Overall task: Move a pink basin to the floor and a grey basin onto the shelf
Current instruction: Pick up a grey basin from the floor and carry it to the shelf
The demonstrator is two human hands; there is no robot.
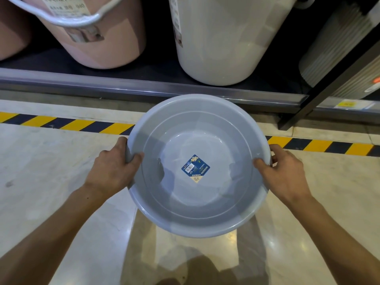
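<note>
- The grey basin point(198, 165) is held between the two hands, above the floor point(41, 182) and just short of the shelf point(144, 87) beyond them.
- The left hand point(114, 169) clasps the basin's left rim, thumb hooked inside; its fingers are hidden beneath the rim.
- The right hand point(284, 171) clasps the right rim the same way, thumb over the lip and only some fingertips showing outside.
- A blue label point(195, 168) sits on the basin floor between the thumbs; its small print is hard to read.
- Beyond the hands, a pink bucket point(102, 38) and a white bucket point(222, 38) stand on the shelf, their tops cut off by the frame.
- A yellow-and-black stripe point(61, 122) runs across the floor, partly hidden by the basin.
- No pink basin can be made out.
</note>
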